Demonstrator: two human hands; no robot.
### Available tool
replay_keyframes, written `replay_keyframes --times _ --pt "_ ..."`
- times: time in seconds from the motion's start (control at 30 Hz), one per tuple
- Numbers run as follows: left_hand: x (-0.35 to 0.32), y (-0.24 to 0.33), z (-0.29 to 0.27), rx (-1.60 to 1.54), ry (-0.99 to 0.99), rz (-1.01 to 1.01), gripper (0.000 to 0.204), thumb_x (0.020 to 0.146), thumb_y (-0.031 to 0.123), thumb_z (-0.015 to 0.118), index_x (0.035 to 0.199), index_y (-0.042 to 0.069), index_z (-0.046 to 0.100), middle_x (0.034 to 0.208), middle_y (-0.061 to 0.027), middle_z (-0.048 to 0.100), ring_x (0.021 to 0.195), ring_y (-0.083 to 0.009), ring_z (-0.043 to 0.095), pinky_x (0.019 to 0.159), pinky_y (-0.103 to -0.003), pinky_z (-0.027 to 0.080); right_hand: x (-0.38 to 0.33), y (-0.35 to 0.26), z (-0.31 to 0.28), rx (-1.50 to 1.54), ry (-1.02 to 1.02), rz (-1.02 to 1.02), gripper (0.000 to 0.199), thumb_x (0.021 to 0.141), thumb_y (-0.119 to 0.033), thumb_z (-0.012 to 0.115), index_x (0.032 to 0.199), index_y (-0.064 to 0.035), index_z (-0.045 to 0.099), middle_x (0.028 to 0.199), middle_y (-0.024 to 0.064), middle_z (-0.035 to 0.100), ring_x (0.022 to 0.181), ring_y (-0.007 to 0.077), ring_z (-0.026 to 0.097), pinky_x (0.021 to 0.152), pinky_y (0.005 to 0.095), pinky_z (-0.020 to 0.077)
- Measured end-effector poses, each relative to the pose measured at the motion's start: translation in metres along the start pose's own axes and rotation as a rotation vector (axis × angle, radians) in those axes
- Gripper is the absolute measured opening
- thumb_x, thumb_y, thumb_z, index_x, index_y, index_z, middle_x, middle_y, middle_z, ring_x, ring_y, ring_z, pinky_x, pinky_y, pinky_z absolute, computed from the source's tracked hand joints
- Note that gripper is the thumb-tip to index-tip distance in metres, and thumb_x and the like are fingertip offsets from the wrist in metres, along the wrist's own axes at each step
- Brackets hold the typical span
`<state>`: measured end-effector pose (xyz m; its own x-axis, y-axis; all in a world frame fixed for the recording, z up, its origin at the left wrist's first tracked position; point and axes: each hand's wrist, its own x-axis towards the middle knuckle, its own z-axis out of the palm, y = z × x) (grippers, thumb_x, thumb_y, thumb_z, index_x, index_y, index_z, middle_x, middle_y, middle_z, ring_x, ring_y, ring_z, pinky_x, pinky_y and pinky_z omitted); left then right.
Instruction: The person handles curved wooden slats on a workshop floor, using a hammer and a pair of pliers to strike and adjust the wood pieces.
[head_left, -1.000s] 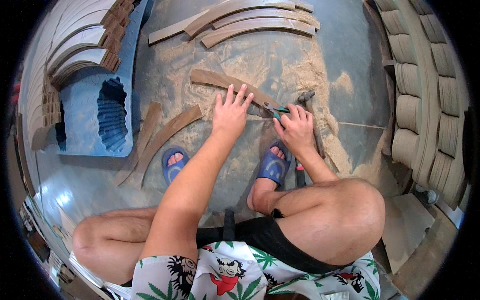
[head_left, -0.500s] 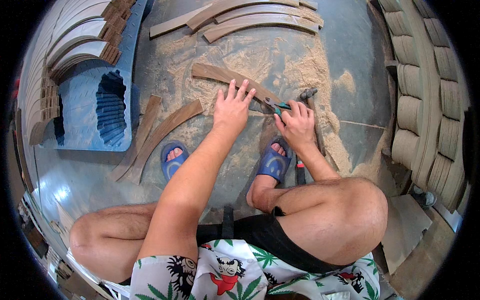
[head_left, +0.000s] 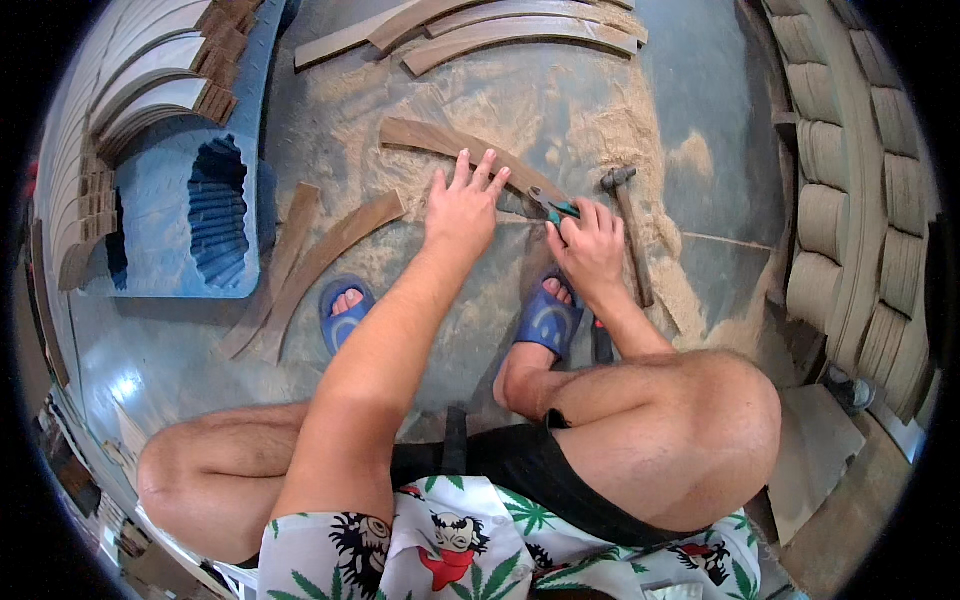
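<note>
A curved brown wooden strip (head_left: 432,135) lies on the dusty floor in front of me. My left hand (head_left: 463,205) rests with spread fingers, the fingertips on the strip's near edge. My right hand (head_left: 588,245) is closed round the green-and-black handles of a pair of pliers (head_left: 548,204). The pliers' metal jaws are at the strip's right end; whether they grip anything there is too small to tell. Just right of that hand lies a hammer (head_left: 633,235), its head away from me.
Several curved wooden strips (head_left: 520,35) lie at the far side, and two more (head_left: 335,240) to the left. A blue plastic pallet (head_left: 165,165) bears stacked curved pieces (head_left: 165,95). Sawdust (head_left: 590,140) covers much floor. Stacked boards (head_left: 820,210) stand at right. Blue sandals (head_left: 547,320) are on my feet.
The pliers in my right hand have turned slightly at the strip's end, and the hammer's handle shows more. My left hand stays on the strip. The whole view has shifted a little.
</note>
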<state>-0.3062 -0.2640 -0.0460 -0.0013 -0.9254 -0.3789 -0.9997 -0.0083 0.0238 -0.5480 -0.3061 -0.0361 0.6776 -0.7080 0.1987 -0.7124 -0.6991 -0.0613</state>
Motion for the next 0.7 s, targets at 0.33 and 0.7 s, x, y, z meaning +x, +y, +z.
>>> replay_keyframes --times 0.33,0.7 --pt "0.000 0.001 -0.026 -0.061 -0.131 -0.017 0.080 0.110 0.023 0.064 0.183 0.034 0.032 0.193 0.0044 0.019 0.176 -0.0293 0.025 0.135 -0.059 0.032 0.006 0.000 0.000 0.064 -0.025 0.026 0.030 0.097 -0.033 0.082 0.083 -0.0083 0.071 0.115 0.0121 0.067 0.112 0.0343 0.065 0.090 0.0507 0.0542" --pt "0.001 0.000 -0.018 -0.041 -0.072 -0.008 0.078 0.110 0.029 0.066 0.181 0.033 0.036 0.192 0.0011 0.024 0.173 -0.0326 0.030 0.133 -0.061 0.036 0.005 -0.014 0.002 0.032 -0.038 0.110 0.031 0.098 -0.036 0.081 0.081 -0.0112 0.074 0.098 0.0112 0.069 0.089 0.0327 0.071 0.080 0.0480 0.0551"
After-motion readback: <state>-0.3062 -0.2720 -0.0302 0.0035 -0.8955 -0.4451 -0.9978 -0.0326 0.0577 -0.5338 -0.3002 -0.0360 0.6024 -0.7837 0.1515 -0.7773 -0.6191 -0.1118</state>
